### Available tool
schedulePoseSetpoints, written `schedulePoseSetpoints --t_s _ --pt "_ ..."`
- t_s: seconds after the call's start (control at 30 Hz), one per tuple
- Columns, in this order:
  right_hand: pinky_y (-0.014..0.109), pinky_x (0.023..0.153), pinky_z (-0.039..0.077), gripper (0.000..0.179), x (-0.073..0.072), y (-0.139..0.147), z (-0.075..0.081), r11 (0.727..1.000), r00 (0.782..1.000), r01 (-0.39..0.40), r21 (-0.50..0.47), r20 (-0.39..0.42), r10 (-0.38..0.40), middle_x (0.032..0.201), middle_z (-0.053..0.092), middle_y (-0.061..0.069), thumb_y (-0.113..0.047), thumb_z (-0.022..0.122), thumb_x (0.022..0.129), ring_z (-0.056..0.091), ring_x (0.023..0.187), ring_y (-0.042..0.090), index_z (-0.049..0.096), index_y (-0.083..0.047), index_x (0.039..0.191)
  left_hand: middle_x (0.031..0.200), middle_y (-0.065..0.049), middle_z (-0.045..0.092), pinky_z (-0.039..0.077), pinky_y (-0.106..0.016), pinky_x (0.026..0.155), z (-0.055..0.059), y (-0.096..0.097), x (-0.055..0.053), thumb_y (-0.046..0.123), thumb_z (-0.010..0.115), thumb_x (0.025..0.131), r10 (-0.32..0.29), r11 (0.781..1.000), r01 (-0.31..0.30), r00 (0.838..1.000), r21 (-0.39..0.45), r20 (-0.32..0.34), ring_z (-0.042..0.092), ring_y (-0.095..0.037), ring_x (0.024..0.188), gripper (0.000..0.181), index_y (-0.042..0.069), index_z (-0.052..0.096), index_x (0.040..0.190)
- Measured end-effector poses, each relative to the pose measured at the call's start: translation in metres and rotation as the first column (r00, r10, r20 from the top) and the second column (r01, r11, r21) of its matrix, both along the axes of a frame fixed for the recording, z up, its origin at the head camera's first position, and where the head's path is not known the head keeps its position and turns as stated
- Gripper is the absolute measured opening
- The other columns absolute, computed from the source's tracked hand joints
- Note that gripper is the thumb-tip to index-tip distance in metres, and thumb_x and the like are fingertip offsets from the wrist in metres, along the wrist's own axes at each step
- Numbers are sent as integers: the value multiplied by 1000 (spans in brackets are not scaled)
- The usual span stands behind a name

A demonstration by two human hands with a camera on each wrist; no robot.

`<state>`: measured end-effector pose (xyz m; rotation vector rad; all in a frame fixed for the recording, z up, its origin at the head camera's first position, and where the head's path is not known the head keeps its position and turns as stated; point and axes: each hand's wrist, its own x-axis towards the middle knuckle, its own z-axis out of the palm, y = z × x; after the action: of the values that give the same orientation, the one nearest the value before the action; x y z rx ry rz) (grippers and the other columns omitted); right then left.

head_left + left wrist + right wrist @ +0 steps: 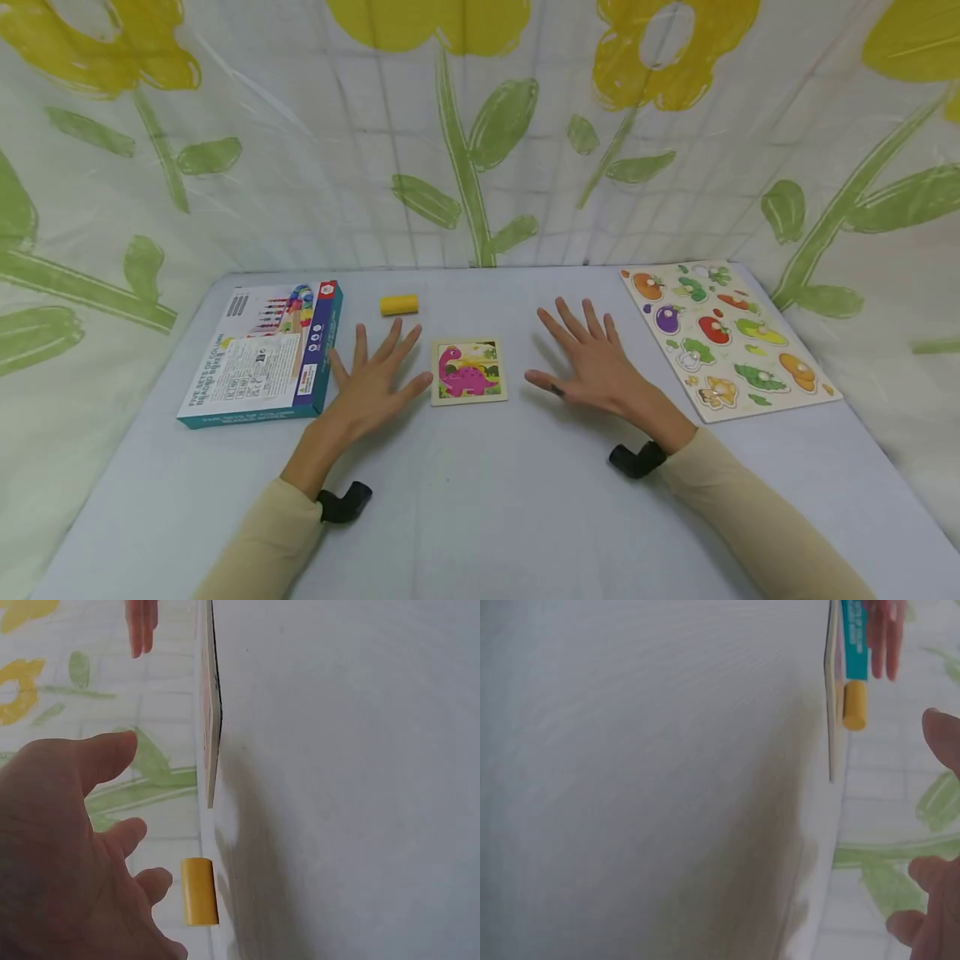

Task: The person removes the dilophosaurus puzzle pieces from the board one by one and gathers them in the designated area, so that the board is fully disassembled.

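My left hand (372, 389) hovers with spread fingers just left of a small square dinosaur puzzle (468, 372), holding nothing. On the puzzle's other side, my right hand (596, 367) is also spread and holds nothing. A pink dinosaur fills most of the puzzle's picture. Behind the left fingertips lies a yellow cylinder (399, 305) on its side. In the left wrist view, the thumb and fingertips of the left hand (82, 825) stand apart from the yellow cylinder (199, 892). The right wrist view shows only part of the right hand (937, 900), raised off the table.
A flat teal-edged box (258, 354) with printed labels lies on the left of the white table (480, 517). At the right is a wooden vegetable peg board (727, 337). A flower-printed curtain (555, 183) hangs behind the table's far edge.
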<state>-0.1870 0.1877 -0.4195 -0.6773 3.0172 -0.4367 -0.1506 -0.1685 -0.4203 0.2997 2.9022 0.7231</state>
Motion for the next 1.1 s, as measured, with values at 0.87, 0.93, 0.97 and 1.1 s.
schedulePoseSetpoints --t_s 0.87,0.93,0.97,1.1 --pt "70 131 14 84 -15 -39 0 992 994 -108 -70 18 110 179 20 10 -66 54 101 14 165 47 24 -29 170 178 -12 23 -16 -89 113 -13 7 3 47 64 101 -168 984 167 986 64 1 -6 -61 161 58 33 53 156" --pt "69 131 15 84 -17 -41 1 990 993 -116 -76 21 118 179 21 9 -66 55 101 16 165 46 25 -29 170 178 -12 22 -16 -88 114 -13 8 3 46 64 102 -172 983 171 985 62 5 -7 -60 161 56 34 54 156" --pt "68 132 17 84 -17 -43 2 989 992 -122 -88 24 125 178 23 10 -66 56 101 18 165 46 26 -28 170 178 -13 22 -15 -88 114 -14 9 3 45 64 102 -175 983 174 985 65 5 -7 -61 161 56 35 54 156" --pt "64 131 23 84 -20 -48 2 982 987 -143 -121 57 151 177 28 10 -63 59 100 23 164 44 29 -25 169 179 -13 19 -14 -89 114 -15 12 3 42 64 103 -187 981 186 982 63 5 -8 -62 160 52 34 55 155"
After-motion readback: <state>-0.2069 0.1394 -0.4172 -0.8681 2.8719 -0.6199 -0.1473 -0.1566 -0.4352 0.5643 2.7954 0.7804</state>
